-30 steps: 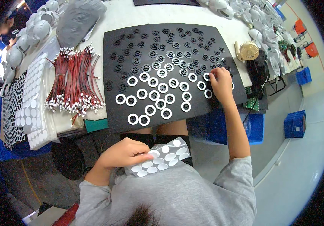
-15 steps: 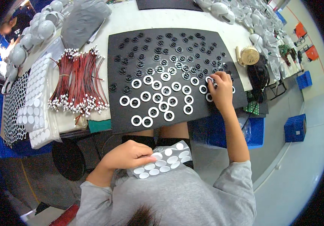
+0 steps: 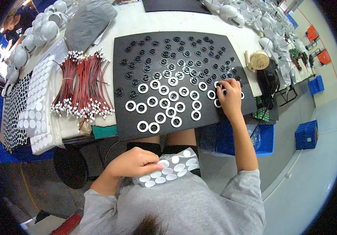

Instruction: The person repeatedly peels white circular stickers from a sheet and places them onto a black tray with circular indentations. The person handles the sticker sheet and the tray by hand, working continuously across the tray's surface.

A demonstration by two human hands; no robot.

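Close to my body, my left hand (image 3: 139, 162) is closed on a clear sheet of white round stickers (image 3: 182, 167), thumb on top. My right hand (image 3: 230, 98) is at the right side of a black foam board (image 3: 127, 119). Its fingers are pinched down over a white ring (image 3: 224, 92), partly hidden beneath them. White rings (image 3: 173, 96) sit on many of the small round black plastic parts in the front half of the board. Farther back, the black parts (image 3: 186, 53) show no rings.
Left of the board lie bundled red-and-black wires (image 3: 88, 84) with white connectors, and more sticker sheets (image 3: 39, 103). A small beige fan (image 3: 259, 60) stands at the right. White domed shells (image 3: 231, 13) crowd the far edges. A blue bin (image 3: 265, 139) sits below the table's right side.
My right hand has shifted slightly down, its fingers bunched closer over the ring. The left hand still holds the sticker sheet in nearly the same place.
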